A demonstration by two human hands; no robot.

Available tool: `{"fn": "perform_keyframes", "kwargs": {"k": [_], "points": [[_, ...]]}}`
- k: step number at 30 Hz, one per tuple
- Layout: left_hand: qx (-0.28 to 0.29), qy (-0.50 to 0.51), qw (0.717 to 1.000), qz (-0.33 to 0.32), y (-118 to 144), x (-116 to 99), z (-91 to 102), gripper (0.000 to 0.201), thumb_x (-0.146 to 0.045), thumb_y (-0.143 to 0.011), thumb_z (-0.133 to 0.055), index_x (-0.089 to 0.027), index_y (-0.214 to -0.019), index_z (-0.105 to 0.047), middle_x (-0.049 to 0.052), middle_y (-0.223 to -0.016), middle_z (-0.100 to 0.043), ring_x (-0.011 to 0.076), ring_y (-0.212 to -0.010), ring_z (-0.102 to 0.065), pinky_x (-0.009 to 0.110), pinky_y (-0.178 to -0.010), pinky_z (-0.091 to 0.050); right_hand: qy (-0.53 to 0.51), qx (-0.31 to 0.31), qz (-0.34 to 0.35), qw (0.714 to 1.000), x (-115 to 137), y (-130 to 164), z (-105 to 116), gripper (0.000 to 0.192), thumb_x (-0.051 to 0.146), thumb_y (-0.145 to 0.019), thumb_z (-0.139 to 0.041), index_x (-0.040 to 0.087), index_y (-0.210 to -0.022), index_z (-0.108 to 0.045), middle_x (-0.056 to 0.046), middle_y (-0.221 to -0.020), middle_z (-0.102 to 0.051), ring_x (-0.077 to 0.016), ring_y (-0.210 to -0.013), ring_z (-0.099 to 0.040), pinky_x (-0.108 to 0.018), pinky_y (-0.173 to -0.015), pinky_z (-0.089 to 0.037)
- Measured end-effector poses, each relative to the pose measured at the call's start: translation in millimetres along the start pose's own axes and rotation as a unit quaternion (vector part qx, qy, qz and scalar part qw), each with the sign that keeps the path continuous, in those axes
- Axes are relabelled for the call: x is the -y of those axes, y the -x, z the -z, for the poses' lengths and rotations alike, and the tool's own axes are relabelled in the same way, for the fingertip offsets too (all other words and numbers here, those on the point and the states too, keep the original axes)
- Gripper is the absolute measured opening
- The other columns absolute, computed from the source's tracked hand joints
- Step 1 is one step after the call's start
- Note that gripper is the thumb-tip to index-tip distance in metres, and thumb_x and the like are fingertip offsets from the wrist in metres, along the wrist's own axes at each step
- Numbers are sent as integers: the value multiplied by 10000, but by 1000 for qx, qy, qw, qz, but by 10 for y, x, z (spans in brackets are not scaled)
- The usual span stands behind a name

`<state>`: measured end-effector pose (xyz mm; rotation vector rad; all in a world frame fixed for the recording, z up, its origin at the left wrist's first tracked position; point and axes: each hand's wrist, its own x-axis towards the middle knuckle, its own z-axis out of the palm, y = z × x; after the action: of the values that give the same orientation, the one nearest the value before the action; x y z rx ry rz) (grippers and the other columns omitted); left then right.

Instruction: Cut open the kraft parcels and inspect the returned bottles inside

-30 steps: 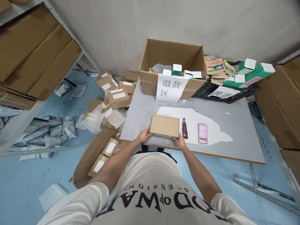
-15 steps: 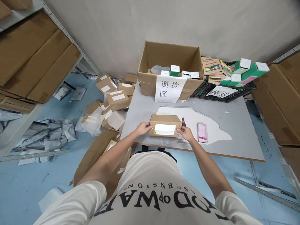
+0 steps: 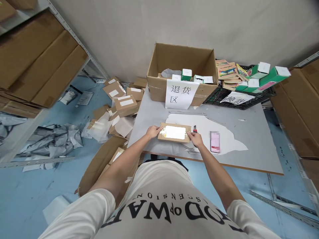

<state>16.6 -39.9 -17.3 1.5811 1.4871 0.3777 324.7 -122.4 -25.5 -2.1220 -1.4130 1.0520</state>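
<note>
Person's left hand [image 3: 152,132] grips left end of small cardboard parcel [image 3: 174,132], right hand [image 3: 195,138] grips right end; both closed on it; parcel lies flat on near edge of grey table [image 3: 249,146], white label face up; parcel sealed, judged not yet opened; red utility knife [image 3: 194,127] just beyond right hand, untouched; pink item [image 3: 215,142] to right; far side: open carton [image 3: 181,71] with paper sign [image 3: 181,95], few boxes inside; more sealed parcels [image 3: 124,103] heaped on floor, far left.

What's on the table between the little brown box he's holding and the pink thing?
In the head view, a red utility knife lies between the small cardboard box and the pink item.
</note>
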Motion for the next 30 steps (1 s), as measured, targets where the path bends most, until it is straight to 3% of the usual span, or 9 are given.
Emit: {"fn": "perform_keyframes", "kwargs": {"k": [4, 8, 13, 18, 21, 23, 26, 28, 30], "points": [[20, 43, 998, 38, -123, 49, -12, 418, -599, -630, -665, -194, -526, -669, 6, -497, -601, 146, -532, -529, 225, -495, -343, -98, 17, -49, 994, -12, -83, -14, 507, 613, -747, -584, 143, -880, -721, -95, -752, -731, -218, -702, -701, -291, -674, -531], [19, 80, 994, 65, -167, 100, -52, 425, -591, -626, -685, -169, -573, -690, 36, -549, -645, 172, -588, -592, 234, -542, -407, -130, 26, -83, 988, -14, -78, -19, 498, 615, -735, -605, 135, -824, -706, -120, -812, -736, -226, -713, -705, -284, -628, -542], [6, 23, 998, 60, -79, 105, -76, 445, -615, -670, -638, -176, -637, -705, 33, -620, -674, 192, -645, -629, 243, -585, -433, -108, 44, -95, 989, -13, 21, -18, 521, 645, -780, -529, 152, -762, -698, -121, -842, -734, -221, -700, -702, -277, -597, -529], [-35, -4, 998, 45, -19, 40, -77, 537, -647, -778, -484, -197, -528, -638, 41, -533, -626, 206, -638, -621, 256, -601, -422, -122, 53, -85, 987, -34, 41, -28, 547, 638, -817, -469, 144, -822, -702, -136, -895, -728, -219, -718, -697, -281, -617, -525], [-44, -17, 998, 43, 46, 10, -81, 577, -639, -832, -400, -182, -615, -676, 86, -643, -681, 247, -757, -653, 283, -684, -446, -144, 12, -81, 986, -107, -24, 40, 591, 623, -854, -397, 120, -925, -697, -148, -935, -720, -213, -719, -696, -294, -675, -527], [-46, -36, 998, 36, 132, -5, -95, 568, -616, -859, -372, -160, -857, -712, 113, -867, -721, 272, -923, -650, 306, -786, -454, -126, -45, -82, 988, -192, -81, 126, 572, 584, -869, -391, 114, -1016, -681, -141, -975, -714, -210, -768, -694, -301, -739, -518], [-60, -113, 992, -17, 313, -41, -154, 594, -535, -900, -359, -126, -1307, -499, 153, -1327, -545, 281, -1238, -497, 352, -964, -405, -10, -116, -89, 989, -361, -131, 243, 476, 462, -856, -484, 128, -1164, -624, -120, -1067, -693, -232, -980, -648, -311, -870, -470], [-70, -186, 976, -88, 434, -82, -225, 656, -496, -903, -380, -108, -1427, -314, 178, -1497, -310, 293, -1368, -325, 404, -1050, -337, 80, -113, -100, 985, -476, -124, 261, 503, 382, -840, -525, 129, -1274, -544, -125, -1157, -652, -247, -1103, -586, -323, -933, -430], [-65, -251, 952, -162, 527, -137, -315, 715, -492, -892, -411, -98, -1459, -221, 192, -1543, -164, 315, -1418, -193, 461, -1096, -267, 143, -73, -115, 980, -565, -98, 215, 589, 355, -834, -541, 129, -1368, -437, -149, -1249, -584, -260, -1167, -539, -334, -953, -413]]}}
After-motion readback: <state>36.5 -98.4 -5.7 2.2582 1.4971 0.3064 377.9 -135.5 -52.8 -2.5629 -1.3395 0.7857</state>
